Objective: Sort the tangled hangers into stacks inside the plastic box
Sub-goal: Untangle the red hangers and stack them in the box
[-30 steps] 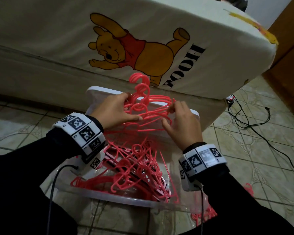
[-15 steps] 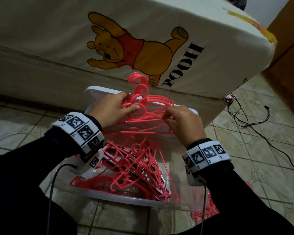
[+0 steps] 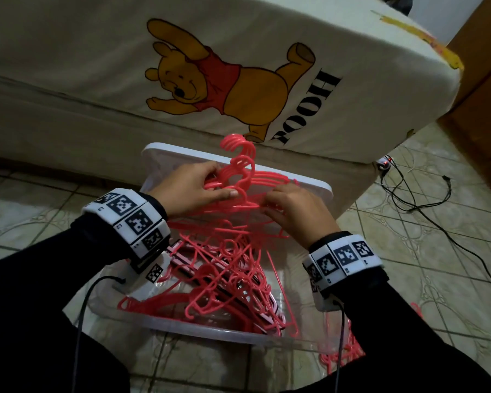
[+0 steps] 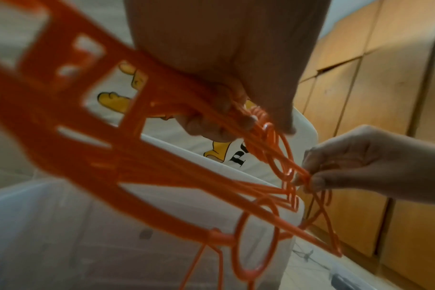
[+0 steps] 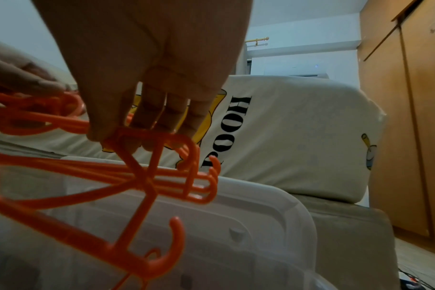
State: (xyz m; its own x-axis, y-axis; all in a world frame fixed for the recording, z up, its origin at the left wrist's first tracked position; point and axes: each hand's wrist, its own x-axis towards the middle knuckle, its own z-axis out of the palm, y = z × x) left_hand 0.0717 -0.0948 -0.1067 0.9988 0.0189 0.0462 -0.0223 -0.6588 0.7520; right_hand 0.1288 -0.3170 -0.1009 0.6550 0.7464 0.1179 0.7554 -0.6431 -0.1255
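So a bunch of pink hangers (image 3: 240, 182) is being held up just above the far rim of the plastic box (image 3: 210, 330); the hook ends are being gripped by the curled fingers of the left hand (image 3: 190, 188); a shoulder end is being pinched by the right hand (image 3: 295, 211) right beside it; the tangled pile (image 3: 224, 279) is lying inside the box, which is sitting in front of the Pooh-print mattress (image 3: 97, 66); a few more hangers are lying outside its near right corner.

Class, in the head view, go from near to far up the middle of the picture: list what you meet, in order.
Box's near rim → tangled hangers in the box → held hangers, gripped by left hand and right hand → white lid → bed.
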